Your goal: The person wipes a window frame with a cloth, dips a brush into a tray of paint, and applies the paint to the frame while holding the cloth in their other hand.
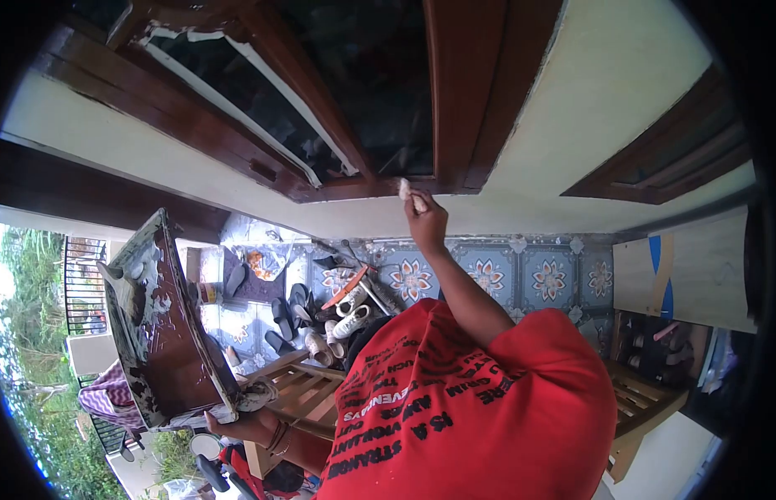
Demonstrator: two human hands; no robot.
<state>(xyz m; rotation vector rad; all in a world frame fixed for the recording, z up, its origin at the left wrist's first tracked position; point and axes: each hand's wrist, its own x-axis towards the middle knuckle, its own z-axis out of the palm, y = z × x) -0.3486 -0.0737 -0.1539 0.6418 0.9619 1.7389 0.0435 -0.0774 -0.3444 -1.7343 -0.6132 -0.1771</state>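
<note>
My right hand (427,223) is closed on a small whitish wad (419,202), cloth or paper, touching the lower edge of the brown window frame (396,185). Out to the left, my left hand (242,427) grips the near edge of a paint-smeared tray (184,375) with a whitish rag (256,393) beside it. The tray is tilted, with brown paint inside. A paintbrush (125,290) lies at its far end. Strips of white tape (271,75) run along one glass pane's edges.
Shoes and sandals (321,321) lie on the patterned tiles below. A wooden slatted bench (300,387) stands beneath my arms. Another brown window (667,154) is at the right, above a cabinet (684,279). Railings (86,283) and greenery (34,333) show at the left.
</note>
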